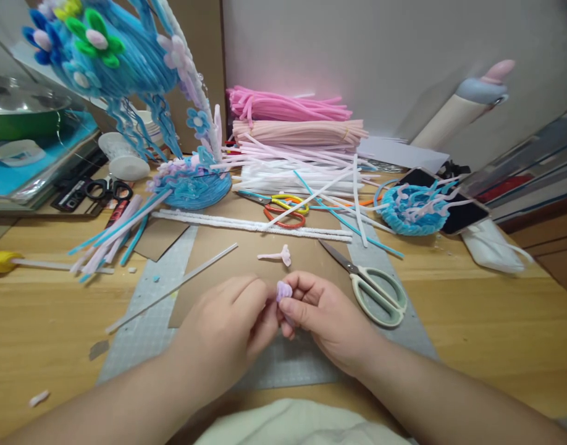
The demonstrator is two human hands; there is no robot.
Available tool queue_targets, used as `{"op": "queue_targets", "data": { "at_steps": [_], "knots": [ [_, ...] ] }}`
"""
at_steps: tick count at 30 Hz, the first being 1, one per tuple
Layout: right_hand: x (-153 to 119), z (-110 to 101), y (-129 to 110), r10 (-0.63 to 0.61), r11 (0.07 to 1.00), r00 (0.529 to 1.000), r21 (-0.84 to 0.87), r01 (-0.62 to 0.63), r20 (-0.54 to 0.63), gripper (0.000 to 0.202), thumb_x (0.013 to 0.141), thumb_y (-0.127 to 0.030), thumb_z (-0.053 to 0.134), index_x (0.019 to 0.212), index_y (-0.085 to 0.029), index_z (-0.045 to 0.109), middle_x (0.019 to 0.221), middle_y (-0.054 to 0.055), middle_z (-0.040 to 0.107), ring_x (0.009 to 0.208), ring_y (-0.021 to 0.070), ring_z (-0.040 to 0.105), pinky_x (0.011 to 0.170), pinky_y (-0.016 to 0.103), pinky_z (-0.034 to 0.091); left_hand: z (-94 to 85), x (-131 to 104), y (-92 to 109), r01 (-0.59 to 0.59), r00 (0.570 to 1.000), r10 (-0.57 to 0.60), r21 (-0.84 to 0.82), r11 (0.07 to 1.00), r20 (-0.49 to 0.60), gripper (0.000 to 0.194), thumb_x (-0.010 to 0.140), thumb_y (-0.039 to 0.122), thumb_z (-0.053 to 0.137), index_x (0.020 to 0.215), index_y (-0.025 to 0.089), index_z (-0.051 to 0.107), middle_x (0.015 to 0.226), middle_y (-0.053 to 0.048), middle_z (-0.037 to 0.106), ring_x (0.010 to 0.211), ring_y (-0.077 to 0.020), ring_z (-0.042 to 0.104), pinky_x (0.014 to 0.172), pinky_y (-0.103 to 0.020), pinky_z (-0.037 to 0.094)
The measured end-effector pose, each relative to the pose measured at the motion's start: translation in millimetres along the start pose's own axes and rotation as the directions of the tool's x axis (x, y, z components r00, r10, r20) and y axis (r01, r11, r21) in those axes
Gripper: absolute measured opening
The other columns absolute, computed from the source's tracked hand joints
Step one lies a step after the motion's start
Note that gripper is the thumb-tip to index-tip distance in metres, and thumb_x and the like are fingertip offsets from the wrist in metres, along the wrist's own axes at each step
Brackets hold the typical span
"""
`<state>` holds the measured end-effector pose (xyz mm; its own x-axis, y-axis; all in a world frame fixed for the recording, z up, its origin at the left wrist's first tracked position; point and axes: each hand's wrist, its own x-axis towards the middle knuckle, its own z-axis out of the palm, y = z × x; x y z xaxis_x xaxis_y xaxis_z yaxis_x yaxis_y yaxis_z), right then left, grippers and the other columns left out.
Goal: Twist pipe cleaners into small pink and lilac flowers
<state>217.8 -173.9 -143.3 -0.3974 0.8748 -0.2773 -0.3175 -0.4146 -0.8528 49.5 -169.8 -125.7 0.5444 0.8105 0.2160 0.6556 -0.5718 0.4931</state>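
A small lilac loop of bent pipe cleaner (284,291) is pinched between the thumb and fingers of my right hand (327,312). My left hand (235,312) is closed against its left side, its fingertips at the same piece and partly hidden behind the knuckles. Just beyond the hands a small pale pink pipe-cleaner flower with a short stem (283,255) lies on the brown cardboard (237,272). To the right of my right hand rest the pale green-handled scissors (378,293), with blades pointing up and left.
Bundles of pink and white pipe cleaners (297,133) lie at the back. A blue pipe-cleaner jellyfish model (126,55) hangs over the left. Orange- and yellow-handled pliers (286,213), a glue stick (172,287), a blue fuzzy round piece (415,209) and a phone (469,213) lie about.
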Motion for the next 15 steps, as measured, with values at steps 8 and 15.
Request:
{"op": "queue_targets", "data": {
  "at_steps": [8,15],
  "knots": [
    [-3.3,2.6,-0.6,-0.102,0.982,0.995,-0.164,0.098,-0.017,0.024,0.074,-0.036,0.069,0.079,-0.018,0.055,0.069,-0.003,0.052,0.059,0.0080,0.048,0.057,0.021,0.042,-4.5,6.3,11.3,0.328,0.943,-0.307,-0.495,0.805,0.126,0.013,0.079,0.019,0.050,0.068,0.018,0.057,0.060,0.003,0.054,0.056,-0.0108,0.048,0.053,-0.022,0.037],
    [-9.5,-4.4,-3.1,-0.278,0.806,0.955,-0.516,0.289,0.100,0.010,0.085,-0.030,0.057,0.082,-0.020,0.057,0.074,0.001,0.055,0.067,0.0130,0.051,0.061,0.026,0.042,-11.2,14.5,8.9,0.668,0.726,-0.343,-0.730,0.143,0.596,0.020,0.073,0.030,0.063,0.062,0.016,0.054,0.049,0.006,0.046,0.041,-0.0052,0.034,0.040,-0.017,0.025]
  ]
}}
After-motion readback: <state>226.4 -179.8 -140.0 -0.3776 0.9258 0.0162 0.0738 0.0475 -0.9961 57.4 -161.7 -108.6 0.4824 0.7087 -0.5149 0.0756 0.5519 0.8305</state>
